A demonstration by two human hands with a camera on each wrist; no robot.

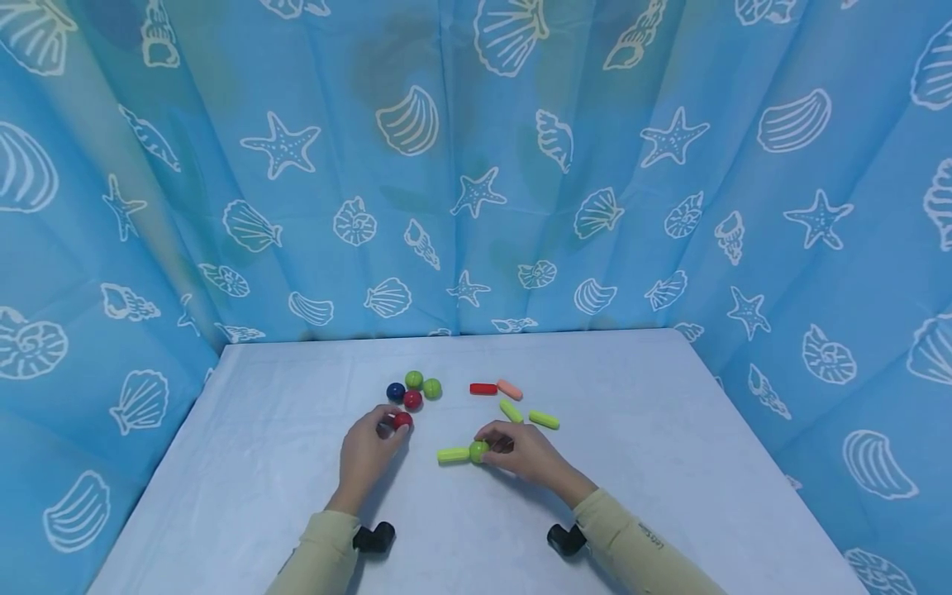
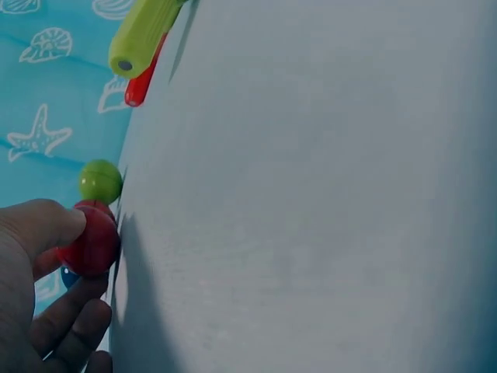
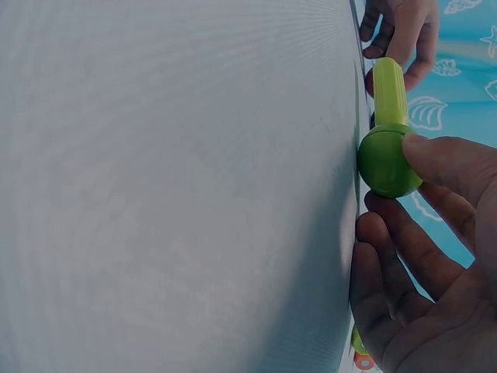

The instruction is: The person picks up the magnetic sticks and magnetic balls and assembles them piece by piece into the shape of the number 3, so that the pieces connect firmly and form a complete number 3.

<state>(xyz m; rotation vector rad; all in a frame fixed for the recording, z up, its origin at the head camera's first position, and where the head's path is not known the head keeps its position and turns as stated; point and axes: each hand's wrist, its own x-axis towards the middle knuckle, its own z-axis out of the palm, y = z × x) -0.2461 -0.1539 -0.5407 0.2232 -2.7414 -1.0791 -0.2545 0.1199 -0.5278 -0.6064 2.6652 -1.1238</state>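
Note:
My left hand [image 1: 364,450] pinches a red ball [image 1: 403,421] between thumb and fingers, low over the white table. In the left wrist view the thumb lies across that ball, and the other fingers spread below it. To the right, my right hand [image 1: 526,454] pinches a green ball [image 1: 478,451]. One end of a yellow-green ribbed rod [image 1: 453,455] meets this ball; whether the two are joined I cannot tell. The right wrist view shows thumb and fingers at the green ball [image 3: 386,162], with the rod [image 3: 390,92] pointing away toward the left hand.
Beyond the left hand sit a blue ball [image 1: 396,392], another red ball [image 1: 412,401] and two green balls [image 1: 414,380]. Past the right hand lie a red rod [image 1: 483,389], an orange rod [image 1: 509,389] and two yellow-green rods [image 1: 545,420]. A blue shell-print curtain [image 1: 476,248] borders the table.

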